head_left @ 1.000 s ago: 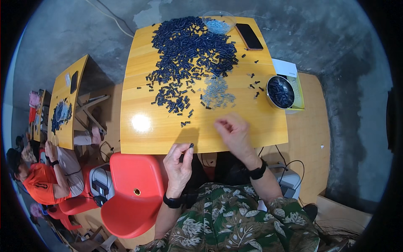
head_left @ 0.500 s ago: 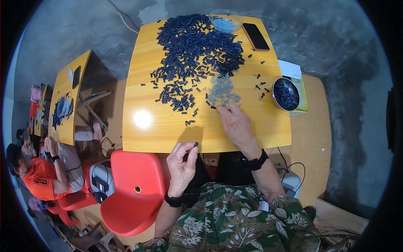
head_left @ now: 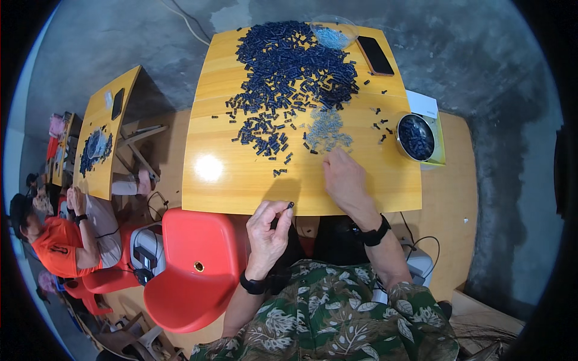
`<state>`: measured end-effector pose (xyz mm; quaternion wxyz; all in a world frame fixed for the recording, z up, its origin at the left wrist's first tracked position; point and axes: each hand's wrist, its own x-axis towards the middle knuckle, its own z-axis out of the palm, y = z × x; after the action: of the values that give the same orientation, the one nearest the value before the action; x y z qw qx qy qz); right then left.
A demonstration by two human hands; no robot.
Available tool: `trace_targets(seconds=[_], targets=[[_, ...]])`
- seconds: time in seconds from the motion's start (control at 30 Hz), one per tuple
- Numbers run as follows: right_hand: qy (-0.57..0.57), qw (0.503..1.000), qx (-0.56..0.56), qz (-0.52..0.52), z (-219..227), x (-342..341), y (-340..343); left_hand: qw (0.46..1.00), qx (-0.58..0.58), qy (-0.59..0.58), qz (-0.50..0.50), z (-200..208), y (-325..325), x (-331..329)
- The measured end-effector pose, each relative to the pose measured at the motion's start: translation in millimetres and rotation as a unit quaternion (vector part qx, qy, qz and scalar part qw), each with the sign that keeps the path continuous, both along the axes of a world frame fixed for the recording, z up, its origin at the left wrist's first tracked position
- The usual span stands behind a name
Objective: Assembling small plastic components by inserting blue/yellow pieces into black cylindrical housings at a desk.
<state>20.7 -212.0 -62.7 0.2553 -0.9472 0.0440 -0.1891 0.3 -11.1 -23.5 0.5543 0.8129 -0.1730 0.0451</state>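
Note:
Between the thumb and fingertips of my left hand (head_left: 269, 231) is a small dark cylindrical piece (head_left: 290, 205), held just over the table's near edge. My right hand (head_left: 345, 179) is over the table, fingers curled down beside the near side of a patch of tiny pale blue-grey pieces (head_left: 326, 127). Its fingertips are hidden under the hand, so what they pinch cannot be made out. Beyond lies a large heap of dark cylindrical pieces (head_left: 289, 57), with a looser group (head_left: 263, 136) to the left of the pale ones.
A metal bowl (head_left: 415, 137) of dark pieces sits on a yellow-and-white box (head_left: 439, 144) at the right. A clear bowl (head_left: 333, 37) of light-blue pieces and a phone (head_left: 375, 56) lie at the back. To the left are a red chair (head_left: 195, 240) and a seated person (head_left: 60, 246).
The whole view has shifted slightly. My right hand's fingers are curled further under, beside the pale pieces. My left hand still holds the dark piece.

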Motion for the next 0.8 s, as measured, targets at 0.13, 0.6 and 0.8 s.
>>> trace_targets(seconds=[0.13, 0.6, 0.8], targets=[[0.077, 0.942, 0.325, 0.027, 18.4, -14.3, 0.5, 1.000, -0.001, 0.001, 0.008, 4.2, 1.4, -3.6], [0.084, 0.629, 0.746, 0.201, 21.9, -30.3, 22.4, 1.000, -0.013, -0.007, 0.004, 9.7, 3.2, -6.3], [0.094, 0.667, 0.712, 0.200, 28.9, -35.0, 33.3, 0.999, 0.007, -0.033, -0.006, 12.7, 4.3, -5.3]])
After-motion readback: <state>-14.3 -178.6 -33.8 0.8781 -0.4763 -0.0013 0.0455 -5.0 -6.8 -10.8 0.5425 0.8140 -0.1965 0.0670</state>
